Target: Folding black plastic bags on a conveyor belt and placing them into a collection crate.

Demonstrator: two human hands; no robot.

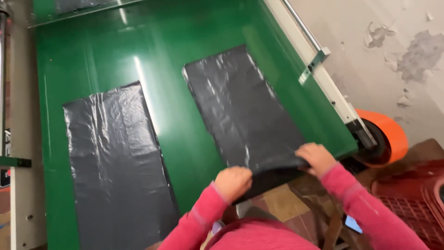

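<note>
Clearly thin and limp, the black plastic bag (245, 111) lies mid-frame on the green counter (171, 55); left hand (232, 183) and right hand (316, 159) fingers pinch its near edge, the best hold.

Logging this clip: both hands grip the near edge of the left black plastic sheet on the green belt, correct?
Not quite. The head view shows the left hand and right hand holding the near edge of the right black sheet, not the left black sheet, which lies untouched on the green belt.
</note>
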